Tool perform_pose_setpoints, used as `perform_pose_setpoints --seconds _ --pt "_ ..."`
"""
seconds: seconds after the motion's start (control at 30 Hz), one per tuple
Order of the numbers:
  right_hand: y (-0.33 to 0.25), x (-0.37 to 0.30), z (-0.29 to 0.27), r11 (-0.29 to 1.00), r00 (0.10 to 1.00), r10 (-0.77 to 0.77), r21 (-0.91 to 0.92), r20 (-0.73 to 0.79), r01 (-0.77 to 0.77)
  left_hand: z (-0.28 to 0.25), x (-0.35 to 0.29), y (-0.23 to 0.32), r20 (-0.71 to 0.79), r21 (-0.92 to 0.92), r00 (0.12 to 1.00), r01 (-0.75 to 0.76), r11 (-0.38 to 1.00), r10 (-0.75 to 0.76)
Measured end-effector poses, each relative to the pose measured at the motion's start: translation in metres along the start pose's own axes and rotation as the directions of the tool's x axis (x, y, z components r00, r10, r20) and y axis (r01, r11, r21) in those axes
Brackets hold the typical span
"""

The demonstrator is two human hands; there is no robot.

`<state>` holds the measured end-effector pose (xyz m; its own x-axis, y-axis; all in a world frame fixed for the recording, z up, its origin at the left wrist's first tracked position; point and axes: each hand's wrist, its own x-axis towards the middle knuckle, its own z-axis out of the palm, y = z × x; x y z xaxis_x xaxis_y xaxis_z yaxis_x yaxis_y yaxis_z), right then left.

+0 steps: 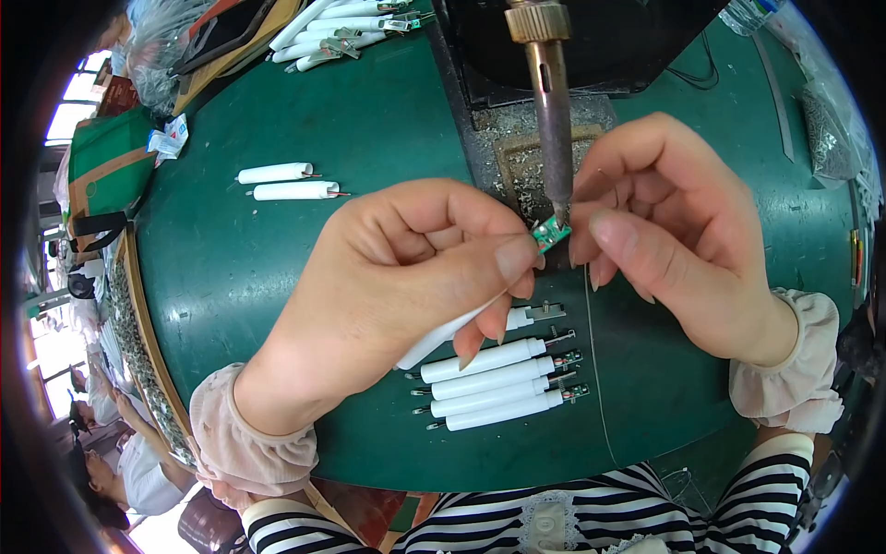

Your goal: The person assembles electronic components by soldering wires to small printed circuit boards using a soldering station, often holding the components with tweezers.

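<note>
My left hand [406, 268] pinches a small green circuit board [552, 234] between thumb and forefinger. A white tube [441, 340] extends back beneath that hand, partly hidden by its fingers. Pointing down from above, a soldering iron [554, 138] has its tip at the board; whether they touch is hard to tell. Just right of the tip, my right hand [674, 231] has its thumb and fingers closed together. A thin solder wire [600, 388] runs from beneath these fingers toward the table's near edge; the gripped end is hidden.
Several white tubes with metal ends and small boards [498, 392] lie below my hands. Two more tubes [293, 190] rest at left, and a pile [337, 32] sits at the far left. A solder-spattered tray [517, 148] stands under the iron. People sit beyond the left edge.
</note>
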<state>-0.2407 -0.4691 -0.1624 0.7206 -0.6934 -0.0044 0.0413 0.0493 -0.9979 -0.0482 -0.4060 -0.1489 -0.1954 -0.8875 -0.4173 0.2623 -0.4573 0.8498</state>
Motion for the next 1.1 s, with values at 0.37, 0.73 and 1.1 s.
perform_pose_setpoints --seconds 0.37,0.73,1.1 --pt "-0.0054 -0.0035 0.0014 0.996 0.997 0.033 -0.081 0.065 -0.028 0.0043 -0.0066 -0.0020 0.015 0.202 0.992 -0.126 0.971 0.126" --pt "-0.0045 -0.0050 0.0018 0.985 0.998 -0.033 -0.169 0.052 0.042 0.0027 -0.0062 -0.0009 0.035 0.112 0.998 -0.062 0.992 0.058" --pt "-0.0060 -0.0038 0.0047 1.000 1.000 0.016 -0.020 0.011 -0.016 0.0002 -0.0002 -0.0015 0.041 0.061 0.999 -0.001 0.998 -0.001"
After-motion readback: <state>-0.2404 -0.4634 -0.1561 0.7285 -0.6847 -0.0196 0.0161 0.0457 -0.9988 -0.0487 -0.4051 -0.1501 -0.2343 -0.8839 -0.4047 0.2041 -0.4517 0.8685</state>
